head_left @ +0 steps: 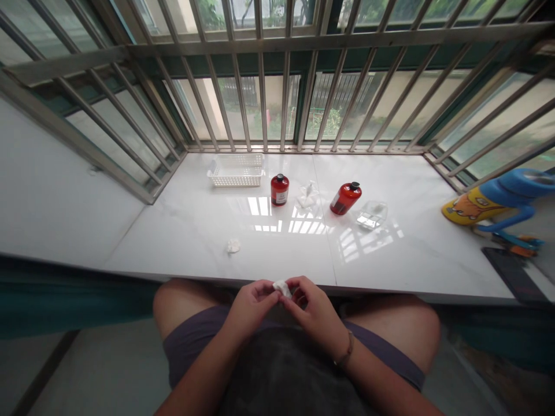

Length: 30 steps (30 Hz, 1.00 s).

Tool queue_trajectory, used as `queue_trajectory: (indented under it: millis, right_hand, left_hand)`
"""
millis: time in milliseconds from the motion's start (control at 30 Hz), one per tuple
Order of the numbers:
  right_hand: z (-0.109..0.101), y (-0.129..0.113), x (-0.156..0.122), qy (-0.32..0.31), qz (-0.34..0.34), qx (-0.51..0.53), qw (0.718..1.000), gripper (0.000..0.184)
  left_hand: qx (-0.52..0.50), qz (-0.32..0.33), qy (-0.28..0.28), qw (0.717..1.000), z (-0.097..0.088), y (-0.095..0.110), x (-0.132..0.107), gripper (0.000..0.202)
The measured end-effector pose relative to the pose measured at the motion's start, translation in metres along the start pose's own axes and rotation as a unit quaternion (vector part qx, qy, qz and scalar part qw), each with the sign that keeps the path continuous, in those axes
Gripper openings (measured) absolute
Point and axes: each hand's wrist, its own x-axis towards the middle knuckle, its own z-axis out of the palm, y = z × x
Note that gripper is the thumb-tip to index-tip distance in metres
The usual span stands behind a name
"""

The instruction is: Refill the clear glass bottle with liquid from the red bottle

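Observation:
Between the fingertips of both hands is a small crumpled white tissue (281,288), just off the near edge of the white marbled sill (191,242). My left hand (255,300) pinches it from the left. From the other side my right hand (310,303) grips it with thumb and fingers. Another crumpled tissue (233,247) lies on the sill ahead of my left hand. Farther back stands an upright red bottle (280,189) with a black cap. A second red bottle (346,199) appears tilted to the right, and some thin white crumpled material (308,196) sits between the two.
A white perforated basket (236,171) is at the back left by the metal window bars (281,104). Right of the bottles lies a clear container (372,215). At far right are a yellow-and-blue flask (481,202) and a dark phone (511,274).

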Motion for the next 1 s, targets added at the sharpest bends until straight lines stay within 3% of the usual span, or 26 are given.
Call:
queue_trajectory:
  millis: [233,567,800,933,1000]
  right_hand:
    - [-0.003,0.004,-0.001,-0.021,0.027,0.065,0.997,0.034]
    - [0.000,0.018,0.003,0.009,0.080,0.145,0.986,0.045]
    - [0.000,0.016,0.004,-0.003,0.119,0.261,0.958,0.051]
    - [0.002,0.017,0.003,-0.017,0.126,0.285,0.950,0.049]
    - [0.002,0.017,0.002,-0.020,0.123,0.287,0.950,0.048]
  left_hand:
    - [-0.014,-0.017,0.011,1.000,0.000,-0.008,-0.001,0.036]
    - [-0.039,-0.039,0.027,0.998,0.002,-0.008,-0.001,0.035]
    - [0.022,-0.010,0.018,1.000,-0.003,-0.016,0.003,0.031]
    - [0.047,0.051,0.043,0.997,-0.002,-0.013,-0.001,0.051]
    - [0.079,0.088,0.048,0.992,-0.002,-0.007,-0.004,0.039]
